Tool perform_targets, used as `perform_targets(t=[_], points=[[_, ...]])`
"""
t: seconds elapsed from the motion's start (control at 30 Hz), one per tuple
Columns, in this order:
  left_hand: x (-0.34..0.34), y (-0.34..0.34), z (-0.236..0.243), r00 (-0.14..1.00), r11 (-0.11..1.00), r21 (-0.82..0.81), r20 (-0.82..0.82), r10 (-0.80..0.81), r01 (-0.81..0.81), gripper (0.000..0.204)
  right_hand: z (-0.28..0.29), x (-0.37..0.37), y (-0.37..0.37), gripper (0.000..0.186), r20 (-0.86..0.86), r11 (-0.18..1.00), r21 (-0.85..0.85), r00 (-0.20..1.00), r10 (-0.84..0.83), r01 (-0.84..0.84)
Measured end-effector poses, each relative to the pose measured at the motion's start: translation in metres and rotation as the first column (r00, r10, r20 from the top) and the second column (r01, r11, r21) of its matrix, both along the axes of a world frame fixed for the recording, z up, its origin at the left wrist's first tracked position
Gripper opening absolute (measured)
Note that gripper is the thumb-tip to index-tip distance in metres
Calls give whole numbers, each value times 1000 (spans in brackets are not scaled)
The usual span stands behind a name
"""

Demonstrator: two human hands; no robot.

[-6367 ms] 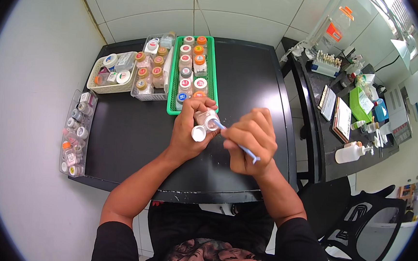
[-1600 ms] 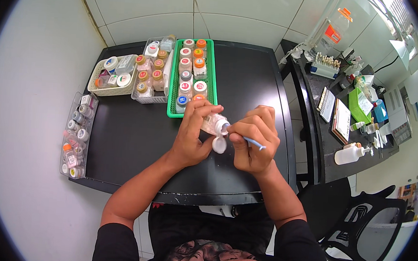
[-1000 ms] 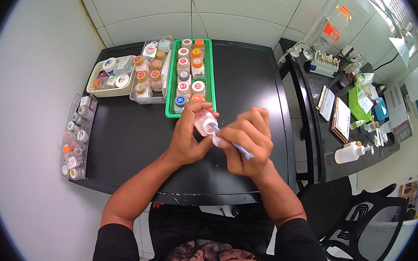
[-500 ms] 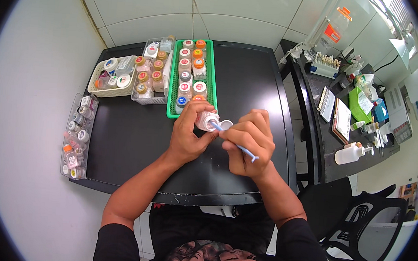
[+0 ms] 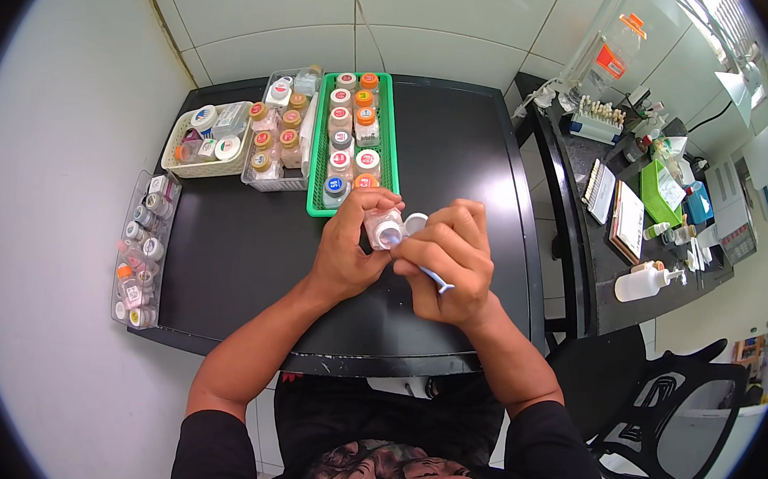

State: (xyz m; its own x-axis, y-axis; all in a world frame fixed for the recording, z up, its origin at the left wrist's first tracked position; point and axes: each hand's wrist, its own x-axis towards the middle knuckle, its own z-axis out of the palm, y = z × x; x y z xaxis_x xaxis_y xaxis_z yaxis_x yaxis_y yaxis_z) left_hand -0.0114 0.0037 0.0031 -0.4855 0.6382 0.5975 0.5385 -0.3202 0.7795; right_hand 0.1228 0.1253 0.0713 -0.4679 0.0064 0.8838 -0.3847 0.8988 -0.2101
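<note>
- Grasps a small clear bottle in the left hand, fingers around the far side, thumb on the near side, mouth tilted toward the right hand.
- Pinches a slim blue tool in the right hand, forked end poking out toward the lower right, other end at the bottle's mouth; cannot tell how deep inside.
- Keeps the bottle in front of the near end of a green basket, over the black table; cannot tell from above whether touching the tabletop.
- Shows the open white lid on the far right of the mouth now, rather than hanging on the near side as a second or so ago; suggests a turn of the bottle within the left fingers, out of the tool's line.
- Brings the right hand slightly nearer the left than half a second ago, tool end shifted leftward too; probably means work right at the opening, both grips unchanged.
- Leaves the lid just beside the right fingers; cannot tell whether touching.
- Leaves the green basket's capped bottles in place, likewise the clear bin with gold-capped bottles, the cream basket farther left and the clear tray of small jars at the table's left edge, all apart from the current handling.
</note>
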Motion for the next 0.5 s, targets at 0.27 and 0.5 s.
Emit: perform_targets(t=[0.27, 0.5], points=[[1, -3, 15, 985, 993, -50, -144, 97, -106, 54, 1, 1, 2, 17, 25, 998, 9, 998, -59, 59], [-2, -3, 13, 950, 989, -50, -288, 121, -141, 50, 1, 2, -1, 14, 32, 998, -9, 998, -62, 63]])
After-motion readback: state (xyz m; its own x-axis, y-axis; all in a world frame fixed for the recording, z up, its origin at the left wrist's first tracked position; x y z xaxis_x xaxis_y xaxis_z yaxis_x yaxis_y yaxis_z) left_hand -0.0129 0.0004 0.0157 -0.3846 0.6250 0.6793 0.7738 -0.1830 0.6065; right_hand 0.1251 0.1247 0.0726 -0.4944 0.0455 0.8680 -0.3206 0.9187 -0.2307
